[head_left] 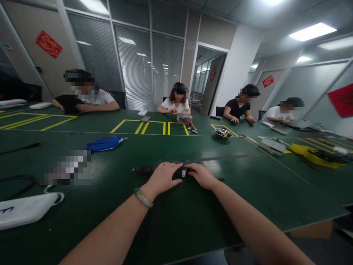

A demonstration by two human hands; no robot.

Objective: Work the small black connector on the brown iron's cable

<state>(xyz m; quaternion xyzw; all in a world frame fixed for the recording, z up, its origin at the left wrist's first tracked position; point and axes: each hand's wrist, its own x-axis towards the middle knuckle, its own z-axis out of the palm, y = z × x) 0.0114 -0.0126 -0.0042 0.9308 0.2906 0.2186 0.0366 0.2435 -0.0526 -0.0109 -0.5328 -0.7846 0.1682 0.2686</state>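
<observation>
A long black electric screwdriver (145, 169) lies crosswise on the green table in front of me, its narrow metal tip pointing left. My left hand (164, 176) is wrapped over its middle, fingers over the far side and thumb on the near side. Close beside it, my right hand (202, 176) grips the right part of the body, near a small white label. Both hands cover much of the tool, and the right end is mostly hidden. A thin dark end shows just past my right wrist.
A blue glove (105, 143) and a white power bank (27, 209) with a loop lie to the left. Farther off are a metal bowl (223, 134) of small parts, a grey box with wires (184, 118), and a yellow bag (316, 156). Several people sit across the table.
</observation>
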